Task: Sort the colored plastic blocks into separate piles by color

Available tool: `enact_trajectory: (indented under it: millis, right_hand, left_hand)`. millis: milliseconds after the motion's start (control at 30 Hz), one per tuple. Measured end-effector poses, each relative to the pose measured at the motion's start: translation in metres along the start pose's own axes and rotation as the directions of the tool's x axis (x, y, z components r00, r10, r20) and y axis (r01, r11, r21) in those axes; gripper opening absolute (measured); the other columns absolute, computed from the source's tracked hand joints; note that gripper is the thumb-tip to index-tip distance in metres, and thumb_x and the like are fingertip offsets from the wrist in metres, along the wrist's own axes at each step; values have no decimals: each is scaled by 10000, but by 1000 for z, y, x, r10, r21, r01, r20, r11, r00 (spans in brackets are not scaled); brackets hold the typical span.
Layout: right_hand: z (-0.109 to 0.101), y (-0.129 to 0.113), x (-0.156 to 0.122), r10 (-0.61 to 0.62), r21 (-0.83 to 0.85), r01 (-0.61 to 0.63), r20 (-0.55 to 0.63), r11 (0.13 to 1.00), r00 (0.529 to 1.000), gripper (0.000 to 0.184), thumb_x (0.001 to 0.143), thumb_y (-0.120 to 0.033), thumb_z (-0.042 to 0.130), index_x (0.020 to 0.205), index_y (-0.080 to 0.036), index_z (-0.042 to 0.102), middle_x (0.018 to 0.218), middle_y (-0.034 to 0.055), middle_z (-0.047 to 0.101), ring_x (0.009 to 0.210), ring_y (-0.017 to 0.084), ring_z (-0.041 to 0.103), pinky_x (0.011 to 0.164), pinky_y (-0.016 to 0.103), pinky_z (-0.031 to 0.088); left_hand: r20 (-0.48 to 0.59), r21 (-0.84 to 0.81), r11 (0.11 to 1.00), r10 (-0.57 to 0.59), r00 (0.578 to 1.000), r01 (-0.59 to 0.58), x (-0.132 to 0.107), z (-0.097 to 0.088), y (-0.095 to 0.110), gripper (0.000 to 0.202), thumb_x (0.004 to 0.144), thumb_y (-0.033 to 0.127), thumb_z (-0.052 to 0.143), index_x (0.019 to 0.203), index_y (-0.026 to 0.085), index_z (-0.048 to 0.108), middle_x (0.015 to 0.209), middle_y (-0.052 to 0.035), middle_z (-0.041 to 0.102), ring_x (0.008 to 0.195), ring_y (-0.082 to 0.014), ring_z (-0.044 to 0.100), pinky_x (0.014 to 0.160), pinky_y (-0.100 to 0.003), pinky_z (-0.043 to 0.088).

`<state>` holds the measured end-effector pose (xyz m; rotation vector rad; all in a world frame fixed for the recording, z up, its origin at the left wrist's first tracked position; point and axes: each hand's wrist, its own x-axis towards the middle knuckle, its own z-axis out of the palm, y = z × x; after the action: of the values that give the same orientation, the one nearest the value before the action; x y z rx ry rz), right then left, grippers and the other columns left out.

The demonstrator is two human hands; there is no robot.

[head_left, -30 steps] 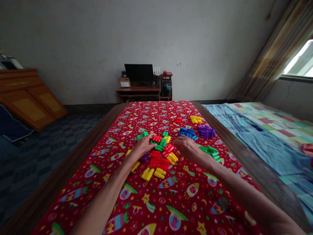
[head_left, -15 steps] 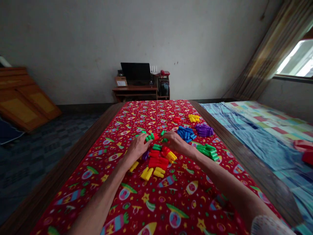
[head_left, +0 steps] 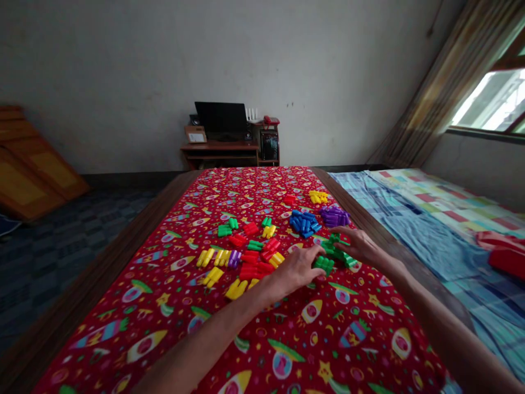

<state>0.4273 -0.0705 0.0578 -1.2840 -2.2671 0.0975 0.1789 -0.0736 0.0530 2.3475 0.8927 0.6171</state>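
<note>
My left hand (head_left: 301, 267) is at the near left side of the green pile, thumb and fingers closed around a green toy block (head_left: 324, 265) made of joined rounded pegs. Over the same pile, from the right, my right hand (head_left: 357, 244) pinches another green block (head_left: 333, 239); its fingertips partly cover it. More green blocks (head_left: 348, 260) lie between and below the hands. Left of my left hand spread mixed loose blocks: red ones (head_left: 250, 271), yellow ones (head_left: 212, 277), a purple one (head_left: 234, 259) and green ones (head_left: 225, 230). My left forearm hides part of a yellow block.
Beyond the green pile sit a blue pile (head_left: 304, 223), a purple pile (head_left: 334, 216), a yellow pile (head_left: 319, 197) and red blocks (head_left: 289, 200). A red patterned cloth (head_left: 164, 328) covers the wooden table. A bed (head_left: 410, 219) adjoins the right side; a desk with a monitor (head_left: 220, 119) stands behind.
Both hands have moved right, from the mixed blocks to the green pile, with green blocks in them. Several green blocks are gone from the mixed group. The view has shifted slightly right.
</note>
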Motion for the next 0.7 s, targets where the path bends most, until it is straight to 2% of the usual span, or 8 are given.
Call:
enact_trajectory:
  millis: [133,200,267,367,433,500,600,700]
  right_hand:
    - [4,2,5,-8,16,7,28,1000,1000,335,902,-317,551,1178,-160,657,982,109,744,840,212,711,740,298,552]
    - [4,1,7,-25,17,25,13,1000,1000,321,912,-323,536,1157,-168,673,1001,116,744,854,213,713,750,302,553]
    - [3,-1,7,-30,18,30,-10,999,999,309,924,-323,519,1143,-178,682,1022,119,742,887,214,713,771,303,551]
    - [-4,-7,9,-34,24,35,-41,999,999,286,929,-315,513,1111,-190,696,1016,110,745,904,213,712,770,293,548]
    - [-7,-12,12,-27,34,30,-64,999,998,266,929,-305,514,1067,-190,710,967,101,753,844,201,716,735,279,544]
    - [-6,-18,21,-22,55,27,-83,998,996,246,924,-291,521,1017,-180,720,889,87,757,752,181,709,681,256,530]
    - [5,-32,48,-80,87,84,-51,993,996,231,920,-249,511,958,-160,721,817,70,745,662,144,669,614,217,480]
    - [28,-53,91,-184,82,179,47,980,982,230,916,-174,476,929,-147,704,772,57,715,644,116,613,618,200,439]
  left_hand:
    - [-2,19,998,68,998,-67,18,30,-1,435,833,223,690,1235,168,535,1120,-106,671,1039,-250,650,873,-352,529]
    - [-52,68,992,111,992,-107,19,32,-2,418,874,243,644,1260,156,508,1242,-137,601,1121,-249,610,916,-362,522]
    - [-95,138,982,142,985,-129,15,26,-3,361,914,297,590,1242,162,519,1277,-129,569,1106,-236,615,896,-348,537]
    - [-150,272,957,143,978,-98,6,-1,-15,235,962,310,490,1137,192,594,1228,-76,601,1030,-204,646,879,-322,544]
    - [-224,354,935,101,969,-16,-2,-29,-37,201,960,240,459,1034,198,641,1164,-59,633,1048,-196,639,934,-319,519]
    - [-332,389,912,10,943,128,-12,-63,-70,228,937,198,453,1047,195,653,1113,-63,655,1043,-192,640,950,-308,509]
    - [-456,417,842,-132,880,342,-31,-108,-125,272,880,203,496,1091,181,665,1161,-92,655,1121,-226,610,1028,-350,466]
    - [-501,385,797,-242,831,465,-50,-128,-169,402,849,249,534,1232,165,618,1308,-112,601,1276,-268,512,1105,-404,393]
